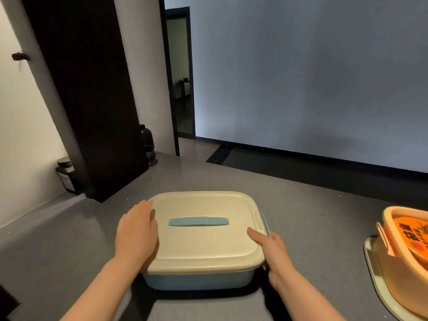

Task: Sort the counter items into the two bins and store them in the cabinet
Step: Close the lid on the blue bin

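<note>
On a grey counter (69, 228), we see a person's two bare hands bracketing a blue bin (199, 280) capped with a cream lid (203, 246) — the bin sits near the counter's front edge, roughly midway along the visible stretch. At the far left, by the back wall, stand a dark jar (66, 174) and a dark bottle (146, 137). The left hand (135, 230) lies flat against the lid's left side, fingers straight and relaxed, clasping nothing. The lid's blue handle (198, 221) runs left to right across the centre, and we judge that the bin's long axis, though the box is close to square; the bin sits upright, lid uppermost. The right hand (272, 253) wraps the bin's near right corner, thumb laid on the lid, the other fingers curled under the rim beside a blue side latch (266, 224). At the right edge, well apart, an orange bin (403, 269) stands open on its own pale lid (375, 283), an orange packet (414, 235) inside.

We read the step as seating and lifting the closed bin for the cabinet. Done well, both hands should hook under the rim at opposite sides, check that the latches have caught — we cannot tell from here — and raise it level.
</note>
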{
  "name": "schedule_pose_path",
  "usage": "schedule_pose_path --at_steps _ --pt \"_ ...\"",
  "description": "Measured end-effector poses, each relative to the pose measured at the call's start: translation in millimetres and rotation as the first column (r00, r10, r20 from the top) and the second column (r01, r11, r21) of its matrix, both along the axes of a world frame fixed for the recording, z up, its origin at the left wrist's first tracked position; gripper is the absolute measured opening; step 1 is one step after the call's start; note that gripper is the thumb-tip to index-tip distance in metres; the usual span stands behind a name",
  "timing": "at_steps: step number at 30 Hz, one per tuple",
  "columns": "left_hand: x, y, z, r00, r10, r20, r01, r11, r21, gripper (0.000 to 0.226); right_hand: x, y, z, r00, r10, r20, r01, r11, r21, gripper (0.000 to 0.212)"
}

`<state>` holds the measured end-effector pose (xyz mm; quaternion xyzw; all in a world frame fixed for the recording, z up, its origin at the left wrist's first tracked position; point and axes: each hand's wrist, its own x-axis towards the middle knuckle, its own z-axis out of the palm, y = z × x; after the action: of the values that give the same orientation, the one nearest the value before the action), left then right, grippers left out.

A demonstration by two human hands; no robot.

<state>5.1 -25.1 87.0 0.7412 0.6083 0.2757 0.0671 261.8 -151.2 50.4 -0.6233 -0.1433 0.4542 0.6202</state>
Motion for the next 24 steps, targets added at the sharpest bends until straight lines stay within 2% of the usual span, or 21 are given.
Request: schedule_pose_path --at_steps 3,6,9,12,17,22,24 --pt "62 -28 14 0.957 -0.280 0.077 0.283 0.958 -0.035 0.052 2 2 5 0.997 0.021 -0.079 -0.020 1.000 0.004 0.038" --pt "128 -41 13 0.862 -0.504 -0.052 0.497 0.861 -0.107 0.051 4 1 3 0.992 0.027 -0.126 -0.022 0.999 0.037 0.030" --pt "160 -39 1 0.805 -0.544 -0.237 0.503 0.838 -0.213 0.053 5 -3 1 0.993 0.055 -0.105 -0.045 0.994 0.103 0.028" --pt "164 -33 -14 0.773 -0.539 -0.336 0.480 0.842 -0.247 0.054 9 -2 3 1.000 0.002 0.012 -0.003 0.994 0.112 0.031" --pt "161 -28 -20 0.770 -0.535 -0.347 0.483 0.845 -0.232 0.053 6 2 7 0.972 -0.039 0.232 0.021 0.997 0.080 0.029" --pt "162 -27 -22 0.799 -0.529 -0.285 0.495 0.848 -0.189 0.050 7 -1 11 0.812 0.024 0.583 -0.007 0.999 -0.031 0.011" --pt "162 -26 -23 0.811 -0.523 -0.263 0.493 0.852 -0.177 0.049 6 0 13 0.724 0.066 0.687 -0.005 0.996 -0.090 0.013"
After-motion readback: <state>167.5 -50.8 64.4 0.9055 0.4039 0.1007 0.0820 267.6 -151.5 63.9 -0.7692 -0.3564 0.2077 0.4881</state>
